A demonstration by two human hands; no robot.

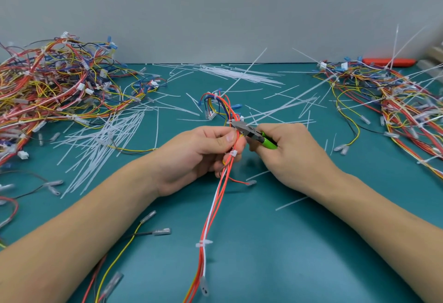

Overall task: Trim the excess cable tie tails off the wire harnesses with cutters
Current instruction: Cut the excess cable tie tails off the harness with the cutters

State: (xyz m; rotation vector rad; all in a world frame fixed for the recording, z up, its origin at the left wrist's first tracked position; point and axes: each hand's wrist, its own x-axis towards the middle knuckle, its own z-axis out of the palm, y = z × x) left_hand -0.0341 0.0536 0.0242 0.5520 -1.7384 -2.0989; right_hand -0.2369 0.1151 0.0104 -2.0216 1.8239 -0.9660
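Observation:
My left hand (201, 156) grips a wire harness (215, 206) of red, white and orange wires that runs from the table's near edge up to white connectors (211, 115). White cable ties (233, 153) wrap the bundle at several spots. My right hand (290, 151) holds green-handled cutters (254, 133). Their grey jaws sit at a tie (231, 122) on the bundle just above my left thumb. A long white tie tail (282, 106) stretches from near that spot up to the right.
A heap of harnesses (48, 87) covers the left of the green mat (275, 242). Another heap with long tie tails (402, 106) lies at the right. Cut white tails (107, 139) litter the middle and left. A red tool (388, 62) lies at the back right.

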